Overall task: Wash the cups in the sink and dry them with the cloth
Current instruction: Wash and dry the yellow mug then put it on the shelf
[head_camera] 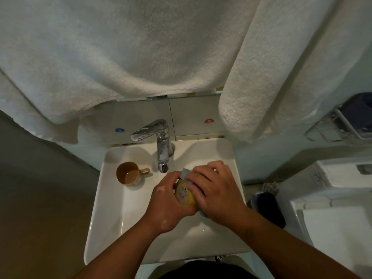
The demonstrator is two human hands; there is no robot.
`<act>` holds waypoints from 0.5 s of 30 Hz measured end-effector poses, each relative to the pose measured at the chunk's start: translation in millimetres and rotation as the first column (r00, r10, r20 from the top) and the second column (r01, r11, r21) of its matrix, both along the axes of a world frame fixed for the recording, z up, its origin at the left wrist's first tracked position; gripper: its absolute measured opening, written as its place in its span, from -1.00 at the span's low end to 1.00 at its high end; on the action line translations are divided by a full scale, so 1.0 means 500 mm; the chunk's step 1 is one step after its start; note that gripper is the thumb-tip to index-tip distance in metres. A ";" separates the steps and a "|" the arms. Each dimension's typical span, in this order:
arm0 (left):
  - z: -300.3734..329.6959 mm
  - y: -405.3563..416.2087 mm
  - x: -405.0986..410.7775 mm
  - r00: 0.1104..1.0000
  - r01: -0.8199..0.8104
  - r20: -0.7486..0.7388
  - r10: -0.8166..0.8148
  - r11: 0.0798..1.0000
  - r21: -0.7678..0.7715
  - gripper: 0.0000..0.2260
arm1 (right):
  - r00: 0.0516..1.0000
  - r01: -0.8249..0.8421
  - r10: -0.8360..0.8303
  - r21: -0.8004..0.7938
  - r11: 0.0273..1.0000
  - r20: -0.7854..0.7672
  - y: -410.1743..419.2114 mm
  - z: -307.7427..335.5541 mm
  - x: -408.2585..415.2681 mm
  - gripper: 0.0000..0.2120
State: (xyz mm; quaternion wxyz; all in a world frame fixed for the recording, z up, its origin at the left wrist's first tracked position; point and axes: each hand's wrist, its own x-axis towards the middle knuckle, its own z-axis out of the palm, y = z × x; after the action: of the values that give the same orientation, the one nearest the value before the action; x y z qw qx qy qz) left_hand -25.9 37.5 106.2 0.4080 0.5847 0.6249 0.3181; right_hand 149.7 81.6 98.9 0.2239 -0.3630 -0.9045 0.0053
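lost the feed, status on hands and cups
Left hand grips yellow cup; right hand presses blue cloth on it. Brown mug waits on sink edge. Nothing blocking.

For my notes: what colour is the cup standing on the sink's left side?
Tan-brown cup, handle pointing right; seen in the head view.

Dim, greenish indoor light; soft glare on the tap [159, 135]; wide-angle bending and blur toward the edges.
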 end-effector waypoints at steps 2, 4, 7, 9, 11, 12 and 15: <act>0.002 -0.005 -0.002 1.000 0.023 -0.009 -0.023 0.999 0.036 -0.28 | 0.994 0.083 -0.080 0.042 0.996 -0.070 0.019 -0.013 0.020 -0.76; 0.001 -0.010 0.000 0.998 0.055 -0.038 -0.052 0.995 0.079 -0.28 | 0.943 0.203 -0.216 -0.079 0.976 -0.252 0.026 -0.009 0.034 -0.76; 0.001 -0.009 0.007 0.998 0.050 -0.048 -0.045 0.994 0.093 -0.30 | 0.940 0.222 -0.253 -0.153 0.963 -0.227 0.019 -0.026 0.017 -0.72; -0.001 -0.007 0.008 0.998 0.046 -0.043 -0.043 0.994 0.094 -0.30 | 0.969 0.152 -0.167 -0.090 0.984 -0.183 0.010 -0.030 0.006 -0.72; -0.001 -0.010 0.002 0.998 0.058 -0.026 -0.056 0.994 0.088 -0.29 | 0.979 0.055 -0.057 -0.018 0.998 -0.197 0.020 -0.024 0.024 -0.77; 0.000 -0.010 0.001 0.998 0.069 -0.019 -0.067 0.994 0.089 -0.28 | 0.972 0.051 -0.053 -0.017 0.999 -0.230 0.027 -0.020 0.036 -0.77; 0.002 -0.010 0.001 0.996 0.093 0.004 -0.094 0.994 0.064 -0.26 | 0.898 0.122 -0.185 -0.179 0.976 -0.400 0.039 -0.010 0.051 -0.71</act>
State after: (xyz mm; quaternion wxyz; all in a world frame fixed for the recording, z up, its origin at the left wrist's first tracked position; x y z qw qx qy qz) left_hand -25.2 32.7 107.0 0.4058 0.6249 0.5851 0.3202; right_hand 175.3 100.9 93.8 0.3823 -0.4396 -0.8020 0.1320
